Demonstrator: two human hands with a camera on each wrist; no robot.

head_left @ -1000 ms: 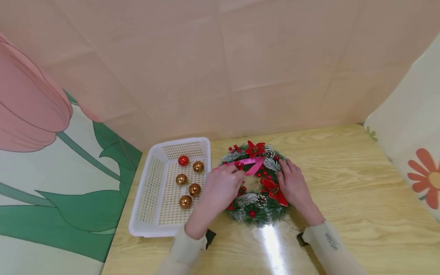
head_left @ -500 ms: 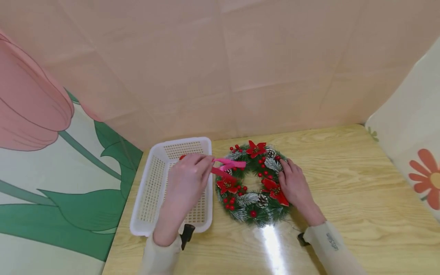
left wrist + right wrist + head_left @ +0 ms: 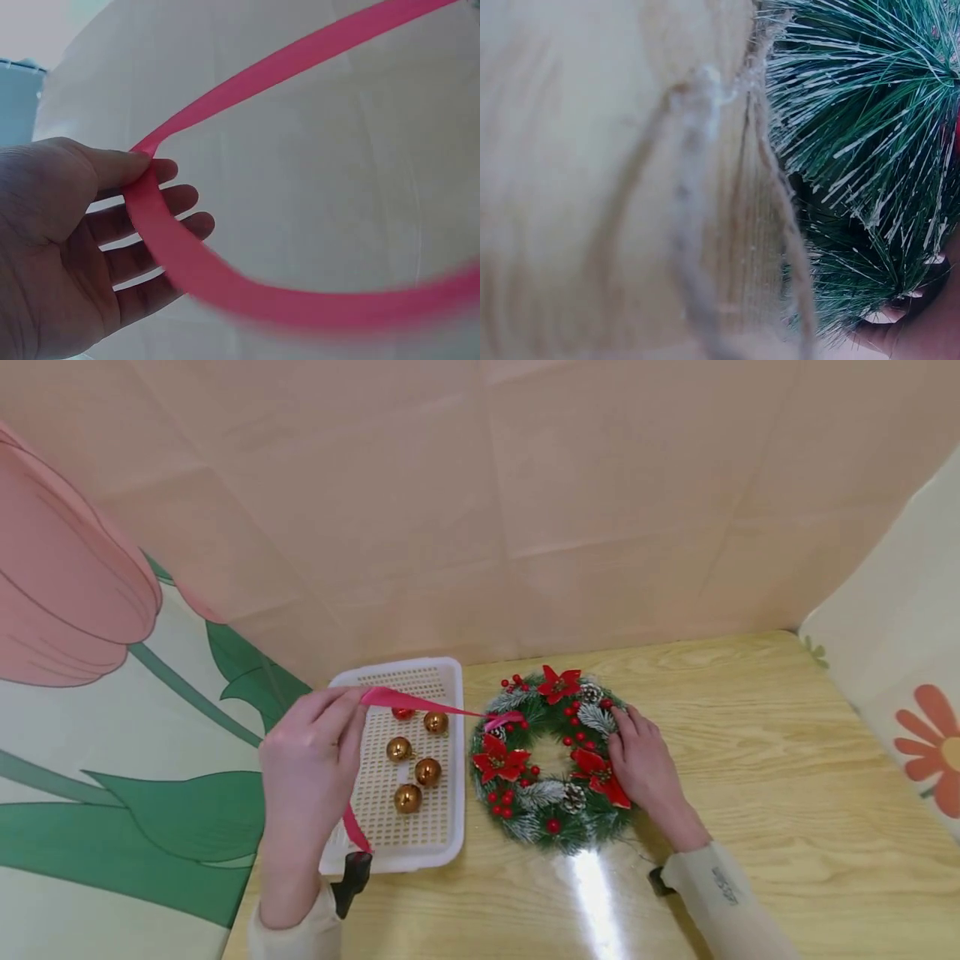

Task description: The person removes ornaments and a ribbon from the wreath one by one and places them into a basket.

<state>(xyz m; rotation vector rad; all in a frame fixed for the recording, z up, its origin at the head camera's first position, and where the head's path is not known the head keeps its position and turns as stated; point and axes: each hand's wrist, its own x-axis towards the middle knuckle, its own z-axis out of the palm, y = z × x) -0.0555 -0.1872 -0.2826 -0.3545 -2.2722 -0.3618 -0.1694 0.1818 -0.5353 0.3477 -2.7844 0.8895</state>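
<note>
Thumb and index finger of my left hand (image 3: pixel 307 768) pinch a pink ribbon (image 3: pixel 420 702) above the white basket's left side. The ribbon stretches right from there to the upper left of a green Christmas wreath (image 3: pixel 585 827), where a short loop of it lies. In the left wrist view, the ribbon's other length (image 3: pixel 300 311) curves loosely below the hand. My right hand (image 3: pixel 648 768) holds the wreath's right side; some fingertips are hidden by needles. The wreath carries red poinsettias (image 3: pixel 501 760), pinecones (image 3: pixel 573 797) and red berries.
The white plastic basket (image 3: pixel 455 827) stands left of the wreath, with several gold baubles (image 3: pixel 407 798) and a red bauble (image 3: pixel 402 712) inside. Brown twine (image 3: pixel 694 202) lies beside the wreath on the wooden table (image 3: pixel 787 777). A wall hanging (image 3: pixel 600 527) stands behind the table.
My left hand has moved left from the wreath across the basket, drawing the pink ribbon out into a long taut stretch. The wreath and my right hand stay in place.
</note>
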